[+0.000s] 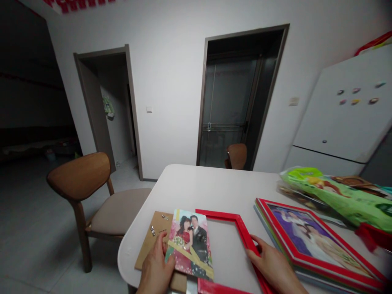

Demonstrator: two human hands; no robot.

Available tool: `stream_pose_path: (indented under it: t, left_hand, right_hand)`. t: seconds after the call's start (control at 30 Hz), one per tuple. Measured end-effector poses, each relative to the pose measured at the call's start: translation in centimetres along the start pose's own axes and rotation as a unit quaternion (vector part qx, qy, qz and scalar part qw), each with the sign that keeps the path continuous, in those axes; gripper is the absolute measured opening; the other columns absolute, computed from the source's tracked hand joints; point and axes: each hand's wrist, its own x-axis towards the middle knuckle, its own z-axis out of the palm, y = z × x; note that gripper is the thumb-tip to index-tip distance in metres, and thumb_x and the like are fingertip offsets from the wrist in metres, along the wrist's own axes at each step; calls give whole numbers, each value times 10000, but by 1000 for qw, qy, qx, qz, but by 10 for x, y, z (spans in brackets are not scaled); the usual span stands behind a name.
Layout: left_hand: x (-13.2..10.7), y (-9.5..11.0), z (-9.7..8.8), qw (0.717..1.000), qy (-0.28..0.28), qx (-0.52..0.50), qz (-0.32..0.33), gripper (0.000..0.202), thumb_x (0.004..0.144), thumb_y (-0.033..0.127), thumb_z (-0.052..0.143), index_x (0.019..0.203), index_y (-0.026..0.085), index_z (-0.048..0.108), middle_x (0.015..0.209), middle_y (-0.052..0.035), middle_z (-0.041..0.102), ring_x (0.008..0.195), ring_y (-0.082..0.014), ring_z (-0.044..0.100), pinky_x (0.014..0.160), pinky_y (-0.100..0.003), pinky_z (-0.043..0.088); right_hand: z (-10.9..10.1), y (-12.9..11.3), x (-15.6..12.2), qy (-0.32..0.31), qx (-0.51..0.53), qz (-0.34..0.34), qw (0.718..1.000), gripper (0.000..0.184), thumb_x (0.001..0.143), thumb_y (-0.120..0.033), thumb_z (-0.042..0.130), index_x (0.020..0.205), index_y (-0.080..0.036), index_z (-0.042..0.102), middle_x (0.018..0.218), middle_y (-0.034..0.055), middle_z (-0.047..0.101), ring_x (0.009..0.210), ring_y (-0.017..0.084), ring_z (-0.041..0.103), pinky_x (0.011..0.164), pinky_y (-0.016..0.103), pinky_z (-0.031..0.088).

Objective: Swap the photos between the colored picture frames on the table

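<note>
My left hand is closed on the left edge of a picture of a couple, one in a red dress and one in a dark suit, with yellow strips across it. The picture overlaps a brown backing board with small metal clips and part of an empty red picture frame. That frame lies on the white table, and my right hand grips its right side, thumb on top. To the right, a framed wedding photo with a red border rests on a stack of other frames.
Green plastic packages lie at the right of the white table, with a red item close by. A wooden chair stands to the left, another chair behind the table. A white fridge is at the back right.
</note>
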Motion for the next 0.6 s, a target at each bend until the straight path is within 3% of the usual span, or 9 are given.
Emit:
stream_pose_path:
  t: [0.2, 0.27, 0.33, 0.4, 0.47, 0.53, 0.6]
  left_hand:
    - [-3, -4, -1, 992, 1, 97, 79, 392, 688, 197, 423, 1071, 137, 475, 1023, -96, 552, 964, -222, 502, 823, -337, 382]
    - [-4, -2, 1, 989, 5, 105, 105, 387, 686, 201, 426, 1062, 138, 493, 1021, -102, 556, 975, -231, 496, 838, -353, 380]
    - [-6, 1, 5, 985, 0, 106, 139, 408, 668, 195, 441, 1069, 144, 500, 1048, -106, 551, 1001, -242, 481, 857, -373, 375]
    - [-8, 4, 12, 978, -20, 102, 178, 470, 629, 177, 467, 1098, 146, 489, 1123, -112, 520, 1054, -256, 446, 893, -400, 352]
    - [-9, 6, 21, 970, -58, 95, 216, 569, 565, 151, 496, 1134, 143, 468, 1210, -114, 461, 1111, -276, 396, 930, -423, 319]
    - [-8, 8, 28, 963, -86, 89, 238, 663, 511, 113, 494, 1171, 140, 439, 1271, -112, 399, 1150, -291, 349, 953, -441, 289]
    - [-4, 13, 30, 963, -77, 69, 249, 703, 498, 66, 455, 1196, 136, 416, 1294, -108, 370, 1175, -280, 321, 970, -441, 269]
  right_hand:
    - [-1, -15, -2, 58, -6, -69, 996, 425, 665, -325, 431, 993, -91, 568, 930, 146, 604, 864, 243, 557, 815, 331, 376]
    - [7, -31, -4, 50, 78, -77, 993, 425, 666, -346, 441, 998, -112, 563, 911, 121, 610, 799, 214, 574, 770, 311, 404]
    - [21, -51, -5, -3, 198, -56, 979, 468, 674, -359, 445, 1065, -112, 514, 807, 77, 628, 634, 170, 580, 619, 274, 438]
    - [36, -73, -6, -69, 319, -1, 945, 566, 659, -349, 478, 1150, -72, 423, 624, 22, 609, 463, 139, 527, 450, 242, 394]
    - [46, -93, -6, -114, 402, 49, 907, 635, 631, -309, 515, 1179, -26, 364, 484, -28, 550, 384, 124, 477, 385, 221, 343]
    - [45, -112, -7, -151, 477, 59, 864, 604, 624, -287, 532, 1156, -37, 393, 462, -36, 543, 401, 123, 494, 422, 221, 374]
    - [32, -130, -11, -176, 548, 34, 817, 521, 641, -304, 541, 1106, -85, 456, 553, -5, 602, 481, 129, 544, 517, 240, 425]
